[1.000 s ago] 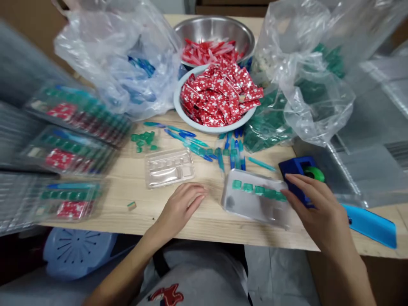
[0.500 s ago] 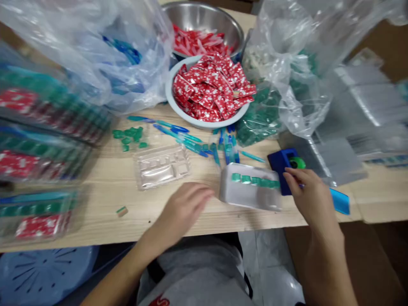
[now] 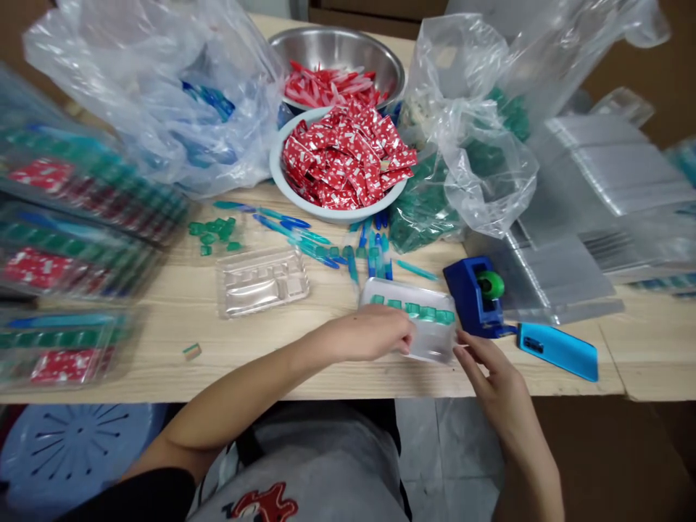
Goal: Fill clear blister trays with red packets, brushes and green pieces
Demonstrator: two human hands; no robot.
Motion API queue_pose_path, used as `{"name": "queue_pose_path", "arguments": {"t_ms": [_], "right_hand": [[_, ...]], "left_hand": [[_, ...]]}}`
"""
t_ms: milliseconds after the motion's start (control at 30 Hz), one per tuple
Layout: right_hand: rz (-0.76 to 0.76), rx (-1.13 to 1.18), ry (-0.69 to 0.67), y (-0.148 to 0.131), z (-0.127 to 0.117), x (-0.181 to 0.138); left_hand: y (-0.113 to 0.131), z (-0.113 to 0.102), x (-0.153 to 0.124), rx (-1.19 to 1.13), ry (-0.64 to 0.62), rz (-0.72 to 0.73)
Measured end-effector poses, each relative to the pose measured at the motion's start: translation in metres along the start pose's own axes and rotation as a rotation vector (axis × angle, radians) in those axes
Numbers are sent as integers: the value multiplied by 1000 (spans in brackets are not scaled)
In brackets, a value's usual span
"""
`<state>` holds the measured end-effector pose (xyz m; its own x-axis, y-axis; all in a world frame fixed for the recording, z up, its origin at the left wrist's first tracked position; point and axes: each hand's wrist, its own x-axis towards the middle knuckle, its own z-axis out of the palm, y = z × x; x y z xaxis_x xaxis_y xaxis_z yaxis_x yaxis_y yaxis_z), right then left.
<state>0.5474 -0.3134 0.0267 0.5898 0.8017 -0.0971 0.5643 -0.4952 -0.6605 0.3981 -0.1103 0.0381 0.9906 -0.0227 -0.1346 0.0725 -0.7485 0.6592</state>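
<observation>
A clear plastic box [image 3: 429,350] with a row of green cubes [image 3: 420,312] inside lies near the table's front edge. My left hand [image 3: 373,335] reaches across its front left part, fingers curled down onto it; the fingertips are partly hidden. At the box's right edge is my right hand [image 3: 486,370], thumb and forefinger drawn close together in a pinch. Whatever is between those fingers is too small to make out. Just behind the right hand stands a blue tape dispenser [image 3: 472,301] with a green roll core [image 3: 491,285].
An unfilled clear tray [image 3: 261,284], loose green cubes [image 3: 214,232] and blue pens [image 3: 296,235] lie leftward. Behind are a bowl [image 3: 277,163] of red packets, a steel bowl [image 3: 337,43] and plastic bags [image 3: 228,152]. Filled boxes [image 3: 59,348] stand left; a blue phone [image 3: 560,353] lies right.
My right hand has moved from the tape dispenser to the box's right edge. My left hand has moved right, from beside the box onto it. The view has shifted slightly.
</observation>
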Motion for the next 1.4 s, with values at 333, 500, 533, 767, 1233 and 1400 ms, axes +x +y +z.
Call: {"name": "queue_pose_path", "arguments": {"t_ms": [333,500,533,767,1233,1400], "right_hand": [[39,69,-19,0,1,1],[121,226,58,-6,-6,-1],[156,327,41,-7,-7,-1],[121,817,-69,-27,-8,18],[410,514,-544,-80,56,169],[383,323,-503,-77,57,166]], "left_hand": [[59,28,-3,434,74,-78],[60,23,-9,586,366,96],[59,22,-12,628,489,151],[40,21,-29,705,822,259],[-77,11,-89,701,815,-249],[-84,18,-92,639,797,-275]]}}
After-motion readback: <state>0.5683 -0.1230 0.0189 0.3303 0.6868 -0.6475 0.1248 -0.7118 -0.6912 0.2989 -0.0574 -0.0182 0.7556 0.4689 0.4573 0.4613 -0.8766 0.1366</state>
